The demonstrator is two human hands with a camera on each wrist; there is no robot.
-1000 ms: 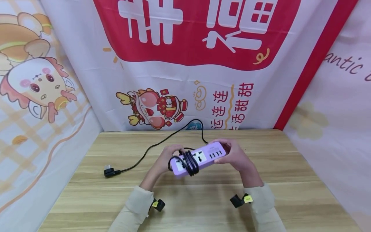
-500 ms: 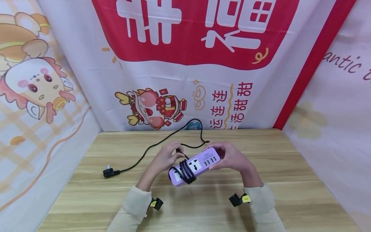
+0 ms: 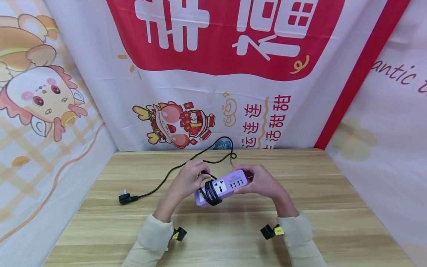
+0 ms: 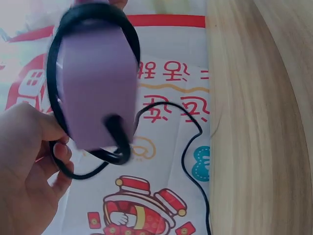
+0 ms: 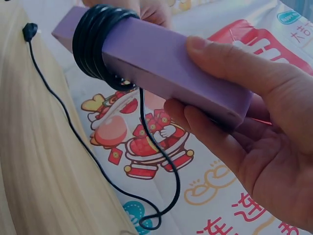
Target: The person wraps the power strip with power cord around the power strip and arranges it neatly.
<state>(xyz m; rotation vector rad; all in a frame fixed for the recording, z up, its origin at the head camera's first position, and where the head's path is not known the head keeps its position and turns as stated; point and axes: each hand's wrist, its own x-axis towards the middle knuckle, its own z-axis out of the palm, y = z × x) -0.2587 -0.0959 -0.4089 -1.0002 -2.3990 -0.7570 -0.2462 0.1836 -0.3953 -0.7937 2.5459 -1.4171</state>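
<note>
A purple power strip (image 3: 227, 184) with white sockets and USB ports is held above the table, tilted up to the right. Around its left part runs a coil of black cord (image 3: 211, 193), several turns thick. My right hand (image 3: 263, 181) grips the strip's right end, thumb on one long side and fingers on the other, as the right wrist view shows. Close to the coil, my left hand (image 3: 190, 178) pinches the black cord (image 4: 73, 174) between thumb and fingers. The cord's free length loops behind the strip and ends in a black plug (image 3: 126, 197) on the table's left.
The wooden table (image 3: 317, 230) ends at the back against a printed cloth (image 3: 186, 89). More printed cloth rises on the left and right. A black wrist device with a yellow label (image 3: 274, 231) sits at the right cuff, and another (image 3: 178, 234) at the left.
The strip and right hand have shifted slightly left. My left hand first moved away from the strip's edge with the cord, drawing it up behind the coil. The plug has stayed put.
</note>
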